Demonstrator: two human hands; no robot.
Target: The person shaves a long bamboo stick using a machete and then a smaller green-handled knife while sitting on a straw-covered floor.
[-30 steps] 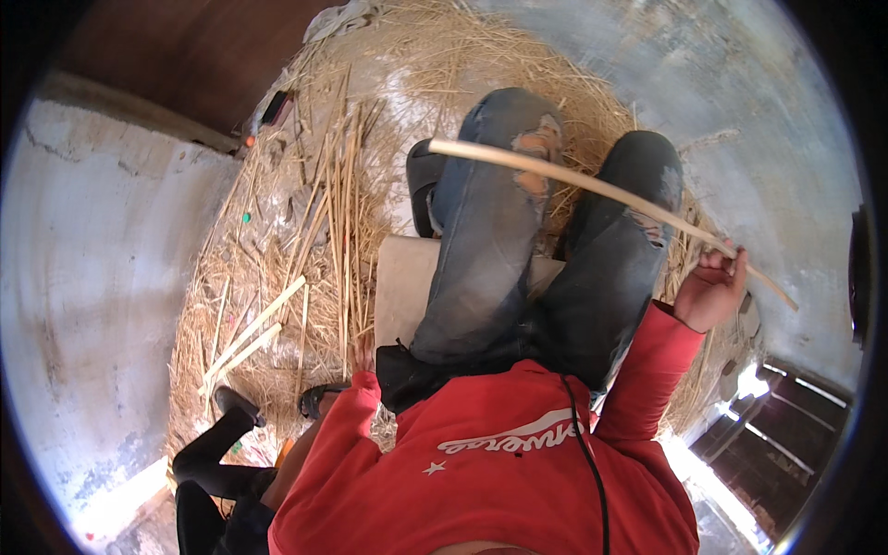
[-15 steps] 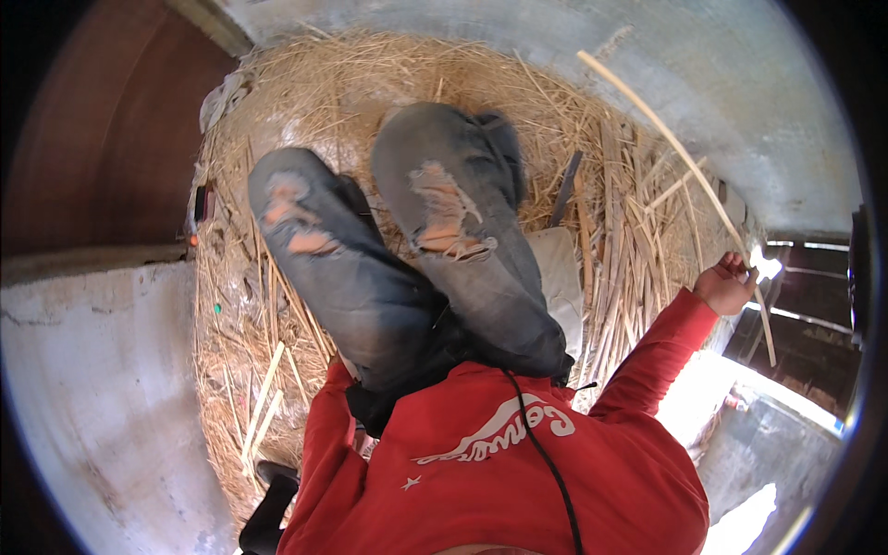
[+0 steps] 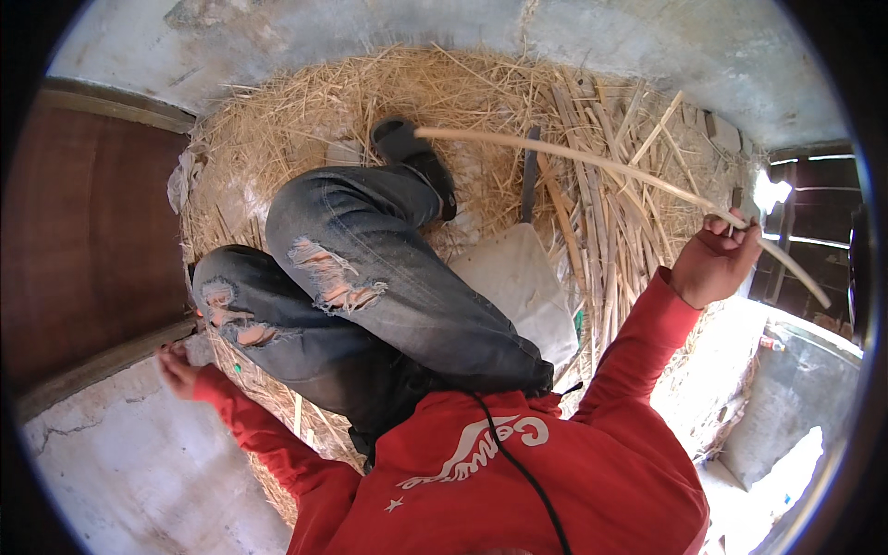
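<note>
My right hand [image 3: 717, 264], raised at the right, is closed round a long, pale wooden strip [image 3: 592, 159], which looks like split bamboo. The strip bows slightly, its far end reaching left above my knees and its short end sticking out past my fingers. My left hand [image 3: 182, 370] is lifted at the left, in front of the pale wall. Its fingers are a little blurred and apart, with nothing visible in them. Between my legs and the strips on the floor, a dark, flat, blade-like piece [image 3: 530, 176] touches a pale cloth or sack [image 3: 518, 273].
Straw and shavings [image 3: 324, 111] cover the floor. A bundle of long split strips [image 3: 606, 250] lies to the right. Concrete walls [image 3: 324, 32], a brown door panel [image 3: 102, 222] and dark slats [image 3: 814, 217] surround me. My shoe [image 3: 416, 153] rests beyond my knee.
My left hand has come up from beside my leg to the far left. The strip has swung to lie more level. My legs have shifted left, bringing a shoe into view.
</note>
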